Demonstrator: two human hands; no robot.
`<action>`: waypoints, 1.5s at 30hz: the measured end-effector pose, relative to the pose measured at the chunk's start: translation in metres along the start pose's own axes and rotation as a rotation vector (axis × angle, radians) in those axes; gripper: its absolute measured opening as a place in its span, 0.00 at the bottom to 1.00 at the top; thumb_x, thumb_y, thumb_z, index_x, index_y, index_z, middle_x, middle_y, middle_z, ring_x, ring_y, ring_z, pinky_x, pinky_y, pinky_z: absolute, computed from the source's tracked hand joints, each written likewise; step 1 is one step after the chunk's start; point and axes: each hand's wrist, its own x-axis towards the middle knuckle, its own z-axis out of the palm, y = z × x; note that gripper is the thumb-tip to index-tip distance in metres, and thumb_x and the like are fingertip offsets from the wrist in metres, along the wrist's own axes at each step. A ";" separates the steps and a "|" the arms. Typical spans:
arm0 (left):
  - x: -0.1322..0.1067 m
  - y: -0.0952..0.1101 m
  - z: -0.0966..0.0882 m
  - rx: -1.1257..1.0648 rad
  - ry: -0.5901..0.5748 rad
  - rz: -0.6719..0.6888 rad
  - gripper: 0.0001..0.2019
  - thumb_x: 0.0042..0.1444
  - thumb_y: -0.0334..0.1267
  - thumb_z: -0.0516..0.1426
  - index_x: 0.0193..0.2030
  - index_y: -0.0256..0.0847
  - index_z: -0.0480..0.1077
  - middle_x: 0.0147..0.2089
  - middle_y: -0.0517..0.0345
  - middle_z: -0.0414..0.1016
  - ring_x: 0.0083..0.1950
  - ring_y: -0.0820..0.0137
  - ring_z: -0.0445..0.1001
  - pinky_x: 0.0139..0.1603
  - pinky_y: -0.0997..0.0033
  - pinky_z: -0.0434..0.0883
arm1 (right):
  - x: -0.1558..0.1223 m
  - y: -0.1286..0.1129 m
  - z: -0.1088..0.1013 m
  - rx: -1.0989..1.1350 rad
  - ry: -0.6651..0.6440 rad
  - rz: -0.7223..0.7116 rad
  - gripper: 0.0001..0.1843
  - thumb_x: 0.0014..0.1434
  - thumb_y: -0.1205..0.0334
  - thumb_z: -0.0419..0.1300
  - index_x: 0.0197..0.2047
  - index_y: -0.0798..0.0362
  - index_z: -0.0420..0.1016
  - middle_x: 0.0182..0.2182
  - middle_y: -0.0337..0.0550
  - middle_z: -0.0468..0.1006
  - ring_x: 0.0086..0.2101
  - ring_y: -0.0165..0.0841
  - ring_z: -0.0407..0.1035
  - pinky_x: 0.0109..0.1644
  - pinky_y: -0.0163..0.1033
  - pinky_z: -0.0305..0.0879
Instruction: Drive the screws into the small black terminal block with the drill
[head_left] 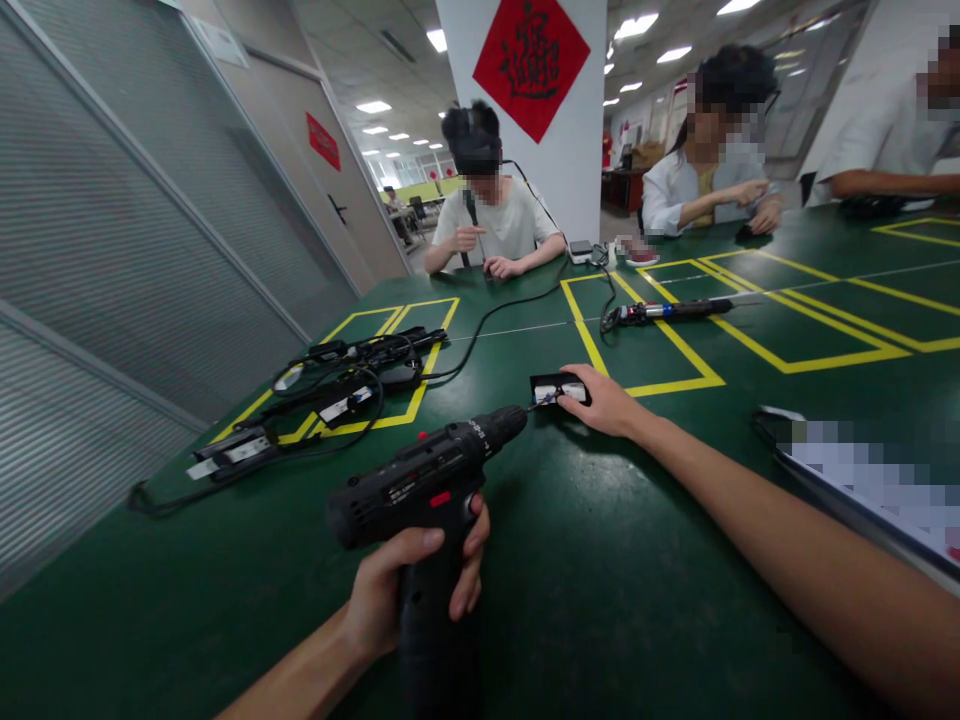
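Note:
My left hand (409, 590) is wrapped round the grip of a black cordless drill (420, 480), index finger at the red trigger. The drill points away and to the right, and its bit tip meets a small black part with a white label (559, 390). That part lies on the green table (600, 560). My right hand (604, 400) rests on the table with its fingers closed on the part's right end, holding it in place.
A pile of black adapters with cables (337, 385) lies at the left in a yellow-taped box. A black cordless screwdriver (667, 311) lies farther back. Three other people sit at the far side. A blurred flat object (862, 470) sits at the right.

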 end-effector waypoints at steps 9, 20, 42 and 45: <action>0.003 0.003 0.001 0.031 0.026 0.023 0.15 0.53 0.40 0.47 0.45 0.36 0.60 0.34 0.57 0.58 0.21 0.76 0.66 0.27 0.68 0.65 | 0.001 -0.001 -0.002 -0.019 -0.017 -0.010 0.21 0.60 0.55 0.55 0.55 0.53 0.62 0.51 0.48 0.68 0.47 0.40 0.66 0.50 0.52 0.63; 0.004 -0.001 -0.001 0.018 0.045 0.011 0.15 0.54 0.39 0.45 0.47 0.36 0.59 0.35 0.57 0.58 0.21 0.75 0.66 0.27 0.67 0.65 | 0.002 -0.003 -0.003 -0.043 -0.034 -0.008 0.22 0.60 0.54 0.55 0.56 0.53 0.61 0.51 0.48 0.68 0.48 0.40 0.66 0.50 0.52 0.63; 0.000 -0.001 0.013 -0.067 0.157 0.001 0.18 0.56 0.35 0.43 0.52 0.34 0.59 0.23 0.62 0.57 0.20 0.74 0.62 0.30 0.65 0.62 | 0.003 -0.004 -0.003 -0.046 -0.036 0.005 0.22 0.60 0.55 0.55 0.56 0.53 0.61 0.50 0.48 0.68 0.47 0.40 0.66 0.49 0.52 0.63; -0.001 -0.005 0.011 -0.077 0.149 -0.013 0.17 0.56 0.36 0.43 0.50 0.34 0.60 0.22 0.61 0.58 0.19 0.74 0.61 0.28 0.66 0.62 | 0.003 -0.004 -0.002 -0.045 -0.029 0.000 0.22 0.60 0.55 0.55 0.56 0.53 0.62 0.50 0.48 0.68 0.47 0.40 0.66 0.50 0.52 0.63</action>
